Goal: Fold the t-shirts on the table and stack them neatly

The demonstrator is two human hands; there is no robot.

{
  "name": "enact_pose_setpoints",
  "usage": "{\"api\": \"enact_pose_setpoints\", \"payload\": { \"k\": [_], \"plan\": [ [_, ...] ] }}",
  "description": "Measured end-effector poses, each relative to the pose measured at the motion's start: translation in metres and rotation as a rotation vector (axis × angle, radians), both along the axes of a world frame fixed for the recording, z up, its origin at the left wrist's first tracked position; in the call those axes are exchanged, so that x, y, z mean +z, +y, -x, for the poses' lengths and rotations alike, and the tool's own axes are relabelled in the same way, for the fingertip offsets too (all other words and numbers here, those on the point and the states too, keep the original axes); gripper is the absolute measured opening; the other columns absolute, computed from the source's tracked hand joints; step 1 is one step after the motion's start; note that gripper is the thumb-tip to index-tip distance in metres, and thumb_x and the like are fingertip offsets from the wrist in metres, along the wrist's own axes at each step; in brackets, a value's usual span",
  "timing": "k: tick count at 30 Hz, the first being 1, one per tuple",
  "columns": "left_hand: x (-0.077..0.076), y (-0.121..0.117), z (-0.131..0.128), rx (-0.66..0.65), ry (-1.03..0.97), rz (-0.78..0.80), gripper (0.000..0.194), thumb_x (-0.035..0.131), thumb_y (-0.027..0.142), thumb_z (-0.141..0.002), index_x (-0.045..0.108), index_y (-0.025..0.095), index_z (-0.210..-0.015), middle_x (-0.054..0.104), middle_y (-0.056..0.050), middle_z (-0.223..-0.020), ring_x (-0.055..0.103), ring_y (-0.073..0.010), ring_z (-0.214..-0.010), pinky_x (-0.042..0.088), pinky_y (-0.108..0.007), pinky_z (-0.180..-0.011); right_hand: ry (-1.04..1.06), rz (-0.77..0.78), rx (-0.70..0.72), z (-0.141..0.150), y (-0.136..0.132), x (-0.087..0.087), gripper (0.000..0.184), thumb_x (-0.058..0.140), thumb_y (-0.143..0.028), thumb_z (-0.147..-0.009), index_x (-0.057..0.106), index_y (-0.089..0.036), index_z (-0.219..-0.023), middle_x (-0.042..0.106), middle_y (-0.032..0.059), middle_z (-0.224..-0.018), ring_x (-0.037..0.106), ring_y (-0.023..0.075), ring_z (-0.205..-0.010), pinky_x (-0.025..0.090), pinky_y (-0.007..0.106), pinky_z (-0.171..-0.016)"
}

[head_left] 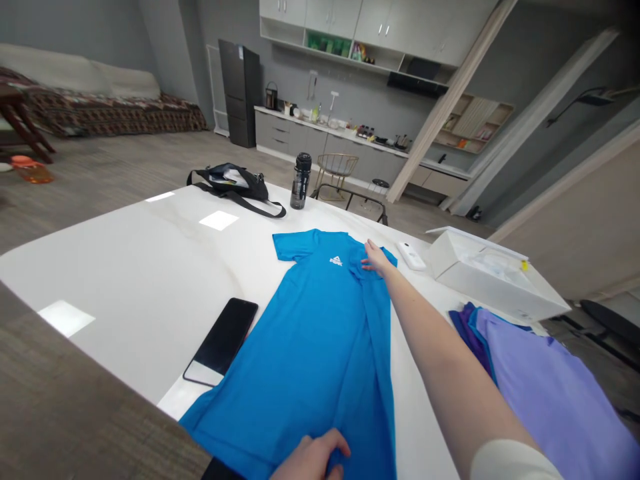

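Observation:
A blue short-sleeved T-shirt (310, 333) with a white chest logo lies spread on the table, collar end away from me. Its right side is turned inward in a lengthwise fold, while the left sleeve sticks out flat. My right hand (377, 259) reaches to the shoulder on the folded side, fingers apart and resting on the cloth. At the hem end, my left hand (311, 460) is partly cut off by the frame's bottom. Its fingers are bent, with a gap between forefinger and thumb, over the shirt near the fold's edge.
Left of the shirt, a black phone (223, 340) lies close to the cloth. Across the white table (125, 267) are a black bag (233, 183) and a dark bottle (301, 181). To the right are a white remote-like device (411, 256), an open white box (485, 273) and stacked purple and blue clothes (545, 393).

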State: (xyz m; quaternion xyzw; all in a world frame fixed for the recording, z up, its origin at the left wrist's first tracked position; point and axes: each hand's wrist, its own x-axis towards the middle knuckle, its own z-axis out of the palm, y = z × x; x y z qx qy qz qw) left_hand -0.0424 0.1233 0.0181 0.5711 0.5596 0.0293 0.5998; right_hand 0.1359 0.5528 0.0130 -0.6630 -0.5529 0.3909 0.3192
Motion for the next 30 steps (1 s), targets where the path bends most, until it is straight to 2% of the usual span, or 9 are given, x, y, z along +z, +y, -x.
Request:
{"api": "enact_pose_setpoints", "payload": {
  "k": [5, 9, 12, 16, 20, 23, 26, 28, 30],
  "plan": [
    [0.012, 0.0, 0.002, 0.02, 0.167, -0.315, 0.031, 0.043, 0.028, -0.098, 0.068, 0.033, -0.117, 0.071, -0.005, -0.096, 0.069, -0.0253, -0.093, 0.051, -0.037, -0.086, -0.215, -0.213, 0.094, -0.008, -0.033, -0.019, 0.045, 0.054, -0.034, -0.097, 0.056, -0.019, -0.14, 0.058, 0.0126, -0.139, 0.065, 0.0208, -0.107, 0.051, 0.038, -0.102],
    [0.014, -0.001, -0.02, 0.016, 0.368, -0.573, 0.035, 0.045, 0.033, -0.101, 0.06, 0.024, -0.131, 0.068, -0.012, -0.121, 0.067, -0.031, -0.107, 0.054, -0.04, -0.085, -0.37, -0.281, 0.178, -0.037, -0.066, -0.023, 0.038, 0.06, -0.027, -0.094, 0.064, -0.017, -0.13, 0.064, 0.0123, -0.13, 0.063, 0.0223, -0.111, 0.043, 0.039, -0.11],
    [0.01, -0.007, -0.037, 0.009, 0.518, -0.607, 0.042, 0.045, 0.03, -0.101, 0.052, 0.018, -0.141, 0.061, -0.018, -0.132, 0.066, -0.0316, -0.109, 0.057, -0.038, -0.078, -0.443, -0.302, 0.228, -0.054, -0.095, -0.028, 0.036, 0.059, -0.024, -0.094, 0.063, -0.016, -0.13, 0.063, 0.0132, -0.13, 0.061, 0.023, -0.115, 0.043, 0.037, -0.109],
    [0.004, -0.018, -0.046, -0.028, 0.579, -0.568, 0.038, 0.041, 0.021, -0.102, 0.051, 0.016, -0.138, 0.068, -0.015, -0.109, 0.072, -0.0277, -0.09, 0.056, -0.035, -0.072, -0.497, -0.329, 0.283, -0.064, -0.133, -0.035, 0.037, 0.058, -0.023, -0.095, 0.062, -0.016, -0.131, 0.059, 0.0131, -0.135, 0.057, 0.0237, -0.123, 0.038, 0.035, -0.113],
    [0.002, -0.028, -0.044, 0.124, 0.313, -0.559, 0.026, 0.039, 0.023, -0.102, 0.055, 0.019, -0.123, 0.068, -0.008, -0.099, 0.07, -0.024, -0.088, 0.054, -0.035, -0.077, -0.584, -0.394, 0.337, -0.066, -0.159, -0.04, 0.037, 0.054, -0.027, -0.099, 0.06, -0.017, -0.133, 0.057, 0.0132, -0.137, 0.055, 0.0239, -0.126, 0.038, 0.034, -0.112],
    [0.003, -0.036, -0.045, 0.41, -0.186, -0.331, 0.023, 0.047, 0.041, -0.099, 0.057, 0.023, -0.109, 0.06, 0.0, -0.086, 0.063, -0.0172, -0.079, 0.056, -0.03, -0.073, -0.619, -0.402, 0.349, -0.067, -0.167, -0.041, 0.038, 0.053, -0.031, -0.1, 0.059, -0.017, -0.135, 0.057, 0.0132, -0.137, 0.055, 0.0238, -0.127, 0.04, 0.034, -0.112],
    [0.0, -0.045, -0.047, 0.66, -0.555, -0.061, 0.038, 0.056, 0.059, -0.09, 0.057, 0.022, -0.102, 0.055, 0.002, -0.086, 0.06, -0.0141, -0.076, 0.057, -0.028, -0.066, -0.615, -0.377, 0.338, -0.069, -0.17, -0.04, 0.04, 0.054, -0.032, -0.099, 0.059, -0.015, -0.135, 0.057, 0.0145, -0.137, 0.055, 0.0237, -0.128, 0.039, 0.033, -0.112],
    [-0.006, -0.05, -0.044, 0.654, -0.519, -0.038, 0.044, 0.057, 0.062, -0.088, 0.058, 0.021, -0.103, 0.055, 0.003, -0.082, 0.061, -0.0137, -0.067, 0.055, -0.027, -0.06, -0.622, -0.361, 0.339, -0.07, -0.172, -0.039, 0.042, 0.053, -0.033, -0.1, 0.058, -0.014, -0.137, 0.057, 0.0151, -0.139, 0.055, 0.0243, -0.128, 0.039, 0.033, -0.113],
    [-0.011, -0.054, -0.037, 0.492, -0.293, -0.112, 0.04, 0.051, 0.057, -0.092, 0.06, 0.02, -0.107, 0.057, 0.003, -0.073, 0.059, -0.0136, -0.054, 0.049, -0.025, -0.053, -0.638, -0.329, 0.37, -0.07, -0.175, -0.039, 0.045, 0.052, -0.036, -0.101, 0.055, -0.015, -0.141, 0.056, 0.0151, -0.143, 0.053, 0.0253, -0.131, 0.038, 0.036, -0.114]
  ]
}}
